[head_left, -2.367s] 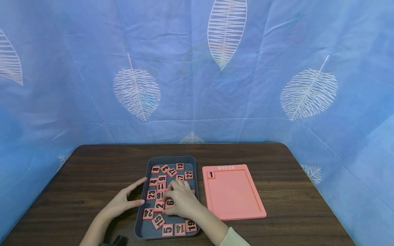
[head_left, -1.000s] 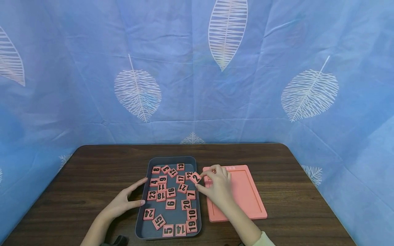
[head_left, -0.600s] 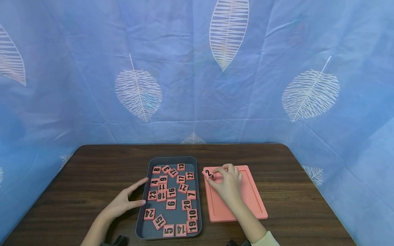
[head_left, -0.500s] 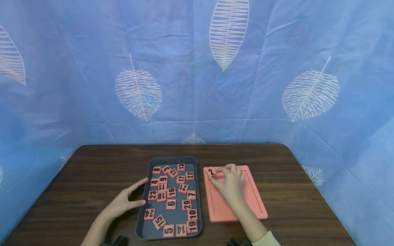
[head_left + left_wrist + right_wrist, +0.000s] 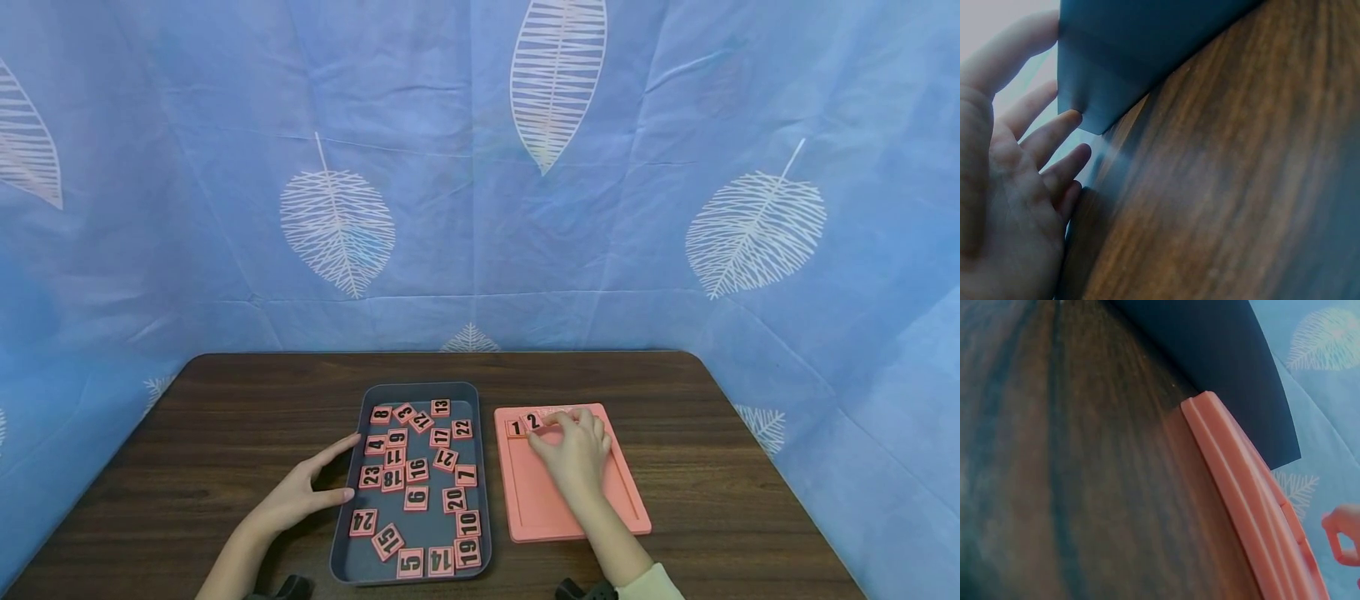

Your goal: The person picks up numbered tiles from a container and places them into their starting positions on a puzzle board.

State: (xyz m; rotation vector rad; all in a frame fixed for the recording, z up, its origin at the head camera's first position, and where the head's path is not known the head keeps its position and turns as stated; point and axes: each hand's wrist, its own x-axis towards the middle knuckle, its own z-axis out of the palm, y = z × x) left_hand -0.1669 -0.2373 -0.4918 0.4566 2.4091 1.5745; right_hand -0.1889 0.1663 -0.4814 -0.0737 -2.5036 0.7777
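My right hand [image 5: 576, 457] pinches a pink number tile marked 2 [image 5: 532, 421] between thumb and forefinger, at the top of the pink puzzle board [image 5: 555, 500]. Left of it, the tile marked 1 [image 5: 515, 427] lies in the board's upper left corner. The 2 tile sits slightly askew beside it. My left hand [image 5: 303, 487] rests its thumb and fingertips on the left side of the dark grey tray [image 5: 341, 533], fingers spread. In the left wrist view the left hand [image 5: 1016, 181] is at the tray's wall [image 5: 1110, 69]. In the right wrist view only fingertips [image 5: 1342, 526] show.
Several numbered tiles lie scattered in the tray, some turned sideways or upside down, such as tile 6 [image 5: 416, 498] and tile 24 [image 5: 363, 522]. Tray and board stand side by side on the dark wooden table [image 5: 720, 500]. A blue leaf-patterned cloth [image 5: 465, 208] hangs behind.
My right hand took the 2 tile out of the tray, carried it right over the 1 tile, and lowered it to that tile's right. The left hand stayed at the tray.
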